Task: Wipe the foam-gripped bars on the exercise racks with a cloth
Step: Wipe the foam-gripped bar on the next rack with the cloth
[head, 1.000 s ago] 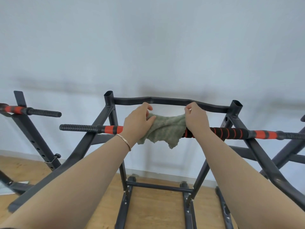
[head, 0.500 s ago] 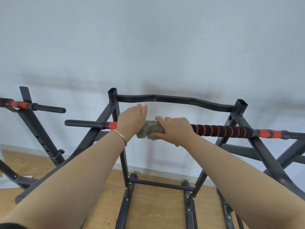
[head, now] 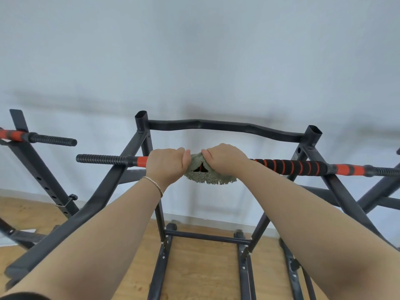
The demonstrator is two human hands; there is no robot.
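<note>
A black rack (head: 311, 137) carries a horizontal bar with black-and-orange foam grip (head: 298, 167). A grey-green cloth (head: 205, 176) is draped over the bar's middle, its fringe hanging below. My left hand (head: 166, 167) grips the bar and the cloth's left end, fingers curled over the top. My right hand (head: 225, 161) grips the cloth's right end on the bar. The two hands sit close together, and the cloth bunches between them. A strip of the bar shows through a gap in the cloth.
A second rack (head: 32, 161) with its own orange-and-black bar (head: 43, 138) stands at the left. More black frame tubes (head: 381, 191) cross at the right. White wall behind, wooden floor (head: 194, 267) below with the rack's base rails.
My hands slid together along the bar half a second ago, bunching the cloth small. Now they have spread slightly and the cloth hangs lower. The view tilted a little.
</note>
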